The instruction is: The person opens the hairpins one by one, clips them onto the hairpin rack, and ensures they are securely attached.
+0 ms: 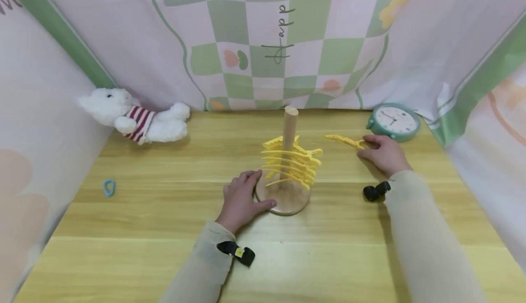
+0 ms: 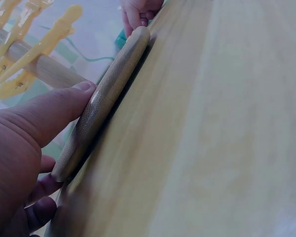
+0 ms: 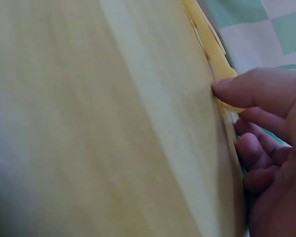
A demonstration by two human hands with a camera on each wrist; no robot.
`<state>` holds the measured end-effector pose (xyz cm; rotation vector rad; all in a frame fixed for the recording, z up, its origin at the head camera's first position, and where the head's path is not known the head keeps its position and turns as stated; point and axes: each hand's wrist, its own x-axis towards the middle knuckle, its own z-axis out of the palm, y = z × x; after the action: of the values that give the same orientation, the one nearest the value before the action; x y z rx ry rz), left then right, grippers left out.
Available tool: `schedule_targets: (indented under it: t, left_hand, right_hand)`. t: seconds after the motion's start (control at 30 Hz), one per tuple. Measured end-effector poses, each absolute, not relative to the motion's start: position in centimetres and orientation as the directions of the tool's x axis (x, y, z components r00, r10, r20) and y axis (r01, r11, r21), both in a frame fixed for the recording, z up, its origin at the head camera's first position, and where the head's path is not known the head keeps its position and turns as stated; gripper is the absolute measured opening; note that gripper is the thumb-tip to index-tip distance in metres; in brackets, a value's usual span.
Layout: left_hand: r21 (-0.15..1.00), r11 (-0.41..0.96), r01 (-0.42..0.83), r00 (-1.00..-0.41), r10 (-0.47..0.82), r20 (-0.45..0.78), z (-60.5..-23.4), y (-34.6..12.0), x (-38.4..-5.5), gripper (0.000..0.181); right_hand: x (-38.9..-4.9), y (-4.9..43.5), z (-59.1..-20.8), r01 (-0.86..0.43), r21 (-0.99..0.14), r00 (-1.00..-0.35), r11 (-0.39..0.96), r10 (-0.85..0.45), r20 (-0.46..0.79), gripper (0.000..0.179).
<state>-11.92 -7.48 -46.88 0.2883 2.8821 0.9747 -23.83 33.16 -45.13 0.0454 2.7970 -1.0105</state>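
Note:
A wooden stand has a round base [image 1: 287, 206] and an upright post [image 1: 290, 122]. Several long, curved yellow plastic clips [image 1: 293, 163] are stacked around the post. My left hand [image 1: 243, 199] holds the base at its left front edge. In the left wrist view, the thumb of that left hand [image 2: 34, 121] presses on the rim [image 2: 106, 98] while the other fingers sit lower along it. To the right of the stand, my right hand [image 1: 385, 154] pinches one end of another yellow clip [image 1: 344, 140], whose far end points toward the post. Thumb and forefinger grip this clip [image 3: 209, 42] low over the table.
A teal alarm clock [image 1: 395, 120] lies face up just beyond my right hand. At the back left a white plush bear [image 1: 164, 127] in a striped top lies on the wooden table [image 1: 172, 216]. A small blue ring-shaped piece [image 1: 109, 187] is at far left. Printed cloth [image 1: 267, 83] hangs behind.

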Motion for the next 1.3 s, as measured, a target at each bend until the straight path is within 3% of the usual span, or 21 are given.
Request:
schedule_targets:
  t: [0.17, 0.47, 0.7, 0.97, 1.3]
  left_hand:
    - [0.616, 0.773, 0.151, -0.978, 0.206, -0.020, -46.9, -7.4, -11.9, 0.095]
    - [0.623, 0.769, 0.142, -0.979, 0.202, -0.027, -46.7, -7.3, -11.8, 0.095]
    - [0.630, 0.765, 0.135, -0.980, 0.196, -0.027, -46.7, -7.5, -11.8, 0.093]
    - [0.623, 0.770, 0.138, -0.980, 0.196, -0.025, -46.9, -7.5, -11.9, 0.092]
    - [0.623, 0.771, 0.132, -0.981, 0.192, -0.029, -46.7, -7.4, -11.8, 0.091]
  right_hand:
    - [-23.4, 33.0, -45.2, 0.092, -0.661, -0.988, 0.745, -0.015, -0.155, 0.064]
    - [-21.7, 31.2, -45.7, 0.116, -0.849, -0.993, 0.515, 0.090, -0.081, 0.060]
    - [-20.5, 29.6, -46.3, 0.116, -0.918, -0.985, 0.379, 0.163, -0.057, 0.050]
    - [-19.4, 28.3, -46.2, 0.113, -0.867, -0.983, 0.485, 0.184, -0.025, 0.053]
    - [-19.5, 28.2, -46.4, 0.114, -0.853, -0.969, 0.509, 0.246, 0.018, 0.057]
